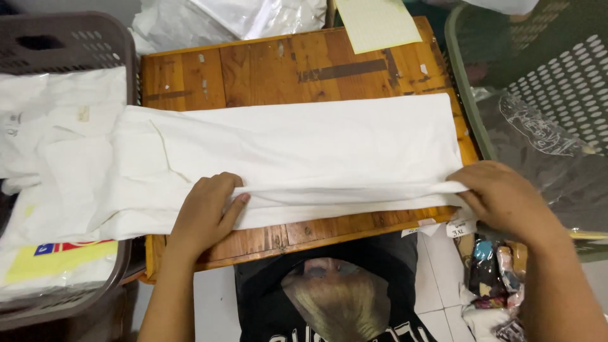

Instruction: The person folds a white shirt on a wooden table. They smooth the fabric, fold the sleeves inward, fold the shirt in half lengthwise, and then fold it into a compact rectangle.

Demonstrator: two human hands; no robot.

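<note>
A white garment (297, 149) lies spread across a small wooden table (266, 69), folded lengthwise, its left end hanging over onto a basket. My left hand (206, 212) pinches the folded near edge of the cloth left of the middle. My right hand (503, 196) grips the same folded edge at the table's right end. Both hands hold the fold a little raised above the layer beneath.
A grey basket (95, 38) of white clothes stands at left. At right is a green perforated basket (557, 82) holding bagged dark clothing (544, 152). A pale sheet (377, 24) and plastic bags (240, 16) lie at the back. A black printed shirt (329, 297) is below the table.
</note>
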